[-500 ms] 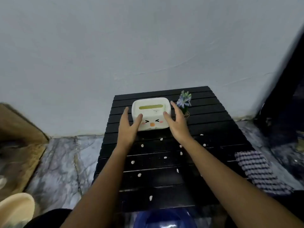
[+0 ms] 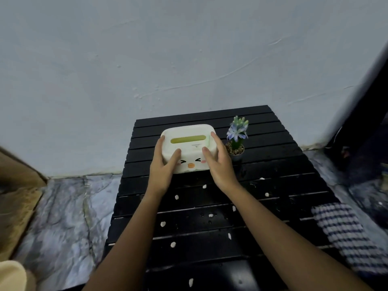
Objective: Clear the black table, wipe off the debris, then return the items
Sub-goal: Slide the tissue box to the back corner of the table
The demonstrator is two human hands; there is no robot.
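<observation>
A white tissue box (image 2: 189,147) with a cartoon face and a green slot sits at the back of the black slatted table (image 2: 273,164). My left hand (image 2: 162,171) clasps its left side and my right hand (image 2: 220,164) clasps its right side, thumbs on the front. It looks tilted, its front edge slightly off the slats. A small potted plant (image 2: 236,139) with a pale blue flower stands just right of the box. Several white crumbs (image 2: 173,244) lie scattered over the near slats.
A blue-and-white checked cloth (image 2: 344,234) hangs over the table's right edge. The white wall rises right behind the table. Marbled floor (image 2: 63,217) lies to the left, a brown board at far left, a dark doorframe at far right.
Both hands have closed in around the tissue box and now grip its sides. The box has tipped toward me slightly.
</observation>
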